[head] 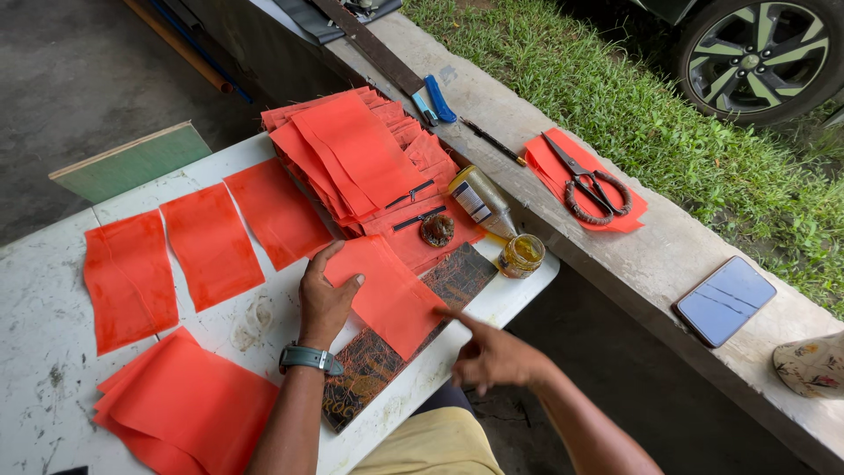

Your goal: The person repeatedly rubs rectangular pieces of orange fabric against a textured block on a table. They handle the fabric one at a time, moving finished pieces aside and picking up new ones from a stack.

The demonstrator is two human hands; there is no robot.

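My left hand (pixel 325 299), with a watch on its wrist, presses flat on the left edge of an orange-red sheet (pixel 391 295). That sheet lies on a dark patterned board (pixel 462 274) at the table's near edge. My right hand (pixel 494 354) hovers beside the sheet's right corner, index finger pointing at it, holding nothing. Behind them is a thick stack of orange-red sheets (pixel 356 158) with two dark clips.
Three single orange sheets (pixel 211 242) lie spread on the white table (pixel 44 299), and a folded pile (pixel 189 405) sits near me. A small glue jar (pixel 521 255), a bottle (pixel 482 200) and a brush (pixel 437 229) are close. Scissors (pixel 587 185) and a phone (pixel 725 299) rest on the concrete ledge.
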